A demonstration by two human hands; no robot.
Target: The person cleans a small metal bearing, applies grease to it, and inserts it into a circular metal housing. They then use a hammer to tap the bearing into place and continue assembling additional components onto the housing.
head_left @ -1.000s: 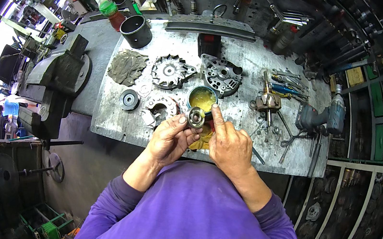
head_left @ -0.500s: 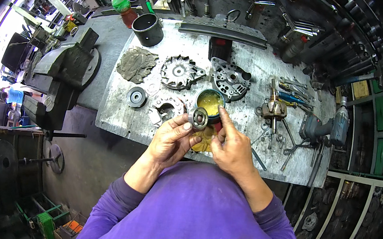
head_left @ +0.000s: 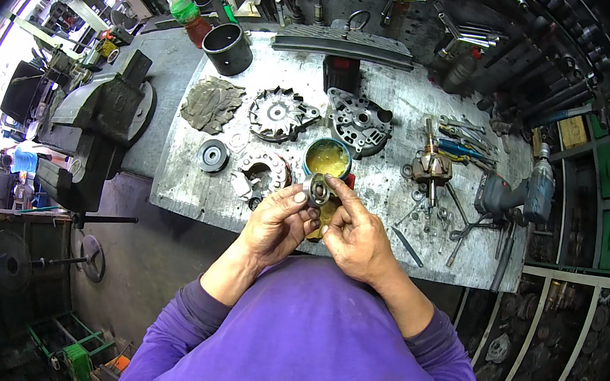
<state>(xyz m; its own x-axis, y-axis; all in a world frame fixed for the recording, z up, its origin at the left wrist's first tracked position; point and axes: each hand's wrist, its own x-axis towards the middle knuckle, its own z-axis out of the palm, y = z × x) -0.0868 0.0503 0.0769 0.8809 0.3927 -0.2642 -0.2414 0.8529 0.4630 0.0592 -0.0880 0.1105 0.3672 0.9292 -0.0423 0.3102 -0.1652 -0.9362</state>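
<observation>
My left hand (head_left: pixel 269 226) pinches a ball bearing (head_left: pixel 317 191), a small metal ring, upright between thumb and fingers over the near edge of the bench. My right hand (head_left: pixel 357 242) touches the bearing's upper right rim with its outstretched index finger; its other fingers are partly curled and grip nothing visible. Just beyond the bearing stands a round blue-rimmed tin of yellow grease (head_left: pixel 328 158). Beneath the hands lies a yellow cloth-like thing (head_left: pixel 327 213), mostly hidden. A slotted ring-shaped metal part (head_left: pixel 261 173) sits left of the tin.
Behind are a finned housing (head_left: pixel 281 114) and a second metal housing (head_left: pixel 360 123). A pulley (head_left: pixel 212 155), grey rag (head_left: pixel 212 104) and black can (head_left: pixel 228 49) stand left. Rightward lie a rotor shaft (head_left: pixel 432 166), loose tools and a power driver (head_left: pixel 513 191). A vise (head_left: pixel 104 110) is far left.
My right index finger has moved from the grease tin's rim down onto the bearing. My left hand still holds the bearing, now tilted slightly differently. The whole view has shifted a little.
</observation>
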